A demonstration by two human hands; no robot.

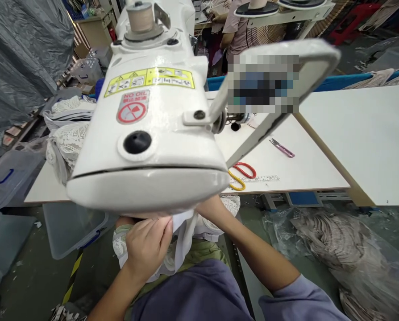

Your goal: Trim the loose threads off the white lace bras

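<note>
Close in front of me, the white sewing machine point(159, 133) blocks the view of its needle area. My left hand point(150, 238) is just below the machine head's front edge, thumb and fingers pinched on a piece of white fabric point(185, 240). The cloth hangs down over my lap, with lacy parts at its sides. On the other side of the fabric, my right hand point(209, 207) reaches under the machine head; its fingers are hidden behind the casing.
Red-and-yellow-handled scissors point(244, 170), a clear ruler point(261, 179) and pink thread snips point(282, 148) lie on the white table point(306, 165). White lace pieces point(70, 138) are piled left. Plastic bins point(75, 232) and bagged fabric point(333, 236) are on the floor. Another person point(234, 26) sits beyond.
</note>
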